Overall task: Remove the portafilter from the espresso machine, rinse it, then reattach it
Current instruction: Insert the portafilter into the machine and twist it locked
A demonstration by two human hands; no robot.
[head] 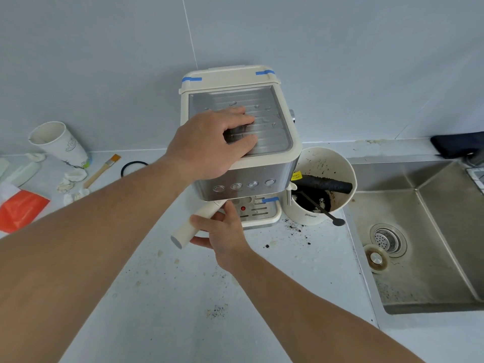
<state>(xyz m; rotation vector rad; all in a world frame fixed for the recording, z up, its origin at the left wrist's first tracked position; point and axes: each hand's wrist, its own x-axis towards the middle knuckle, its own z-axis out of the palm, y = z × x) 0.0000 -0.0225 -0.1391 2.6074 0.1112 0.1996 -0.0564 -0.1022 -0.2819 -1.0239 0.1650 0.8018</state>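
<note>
A cream and steel espresso machine (267, 169) stands on the white counter against the wall. My left hand (209, 145) lies flat on its ribbed metal top, fingers spread, pressing down. The portafilter's cream handle (195, 226) sticks out from under the machine's front toward the lower left. My right hand (222, 229) is wrapped around that handle near its middle. The portafilter's head is hidden under the machine. The steel sink (432, 284) with its drain strainer (387, 239) is to the right.
A white knock bin (337, 205) with coffee grounds, a black bar and a black scoop stands right of the machine. Loose grounds speckle the counter. To the left lie a paper cup (59, 141), a brush (102, 170), a black ring (133, 167), tissues and an orange bag (21, 210).
</note>
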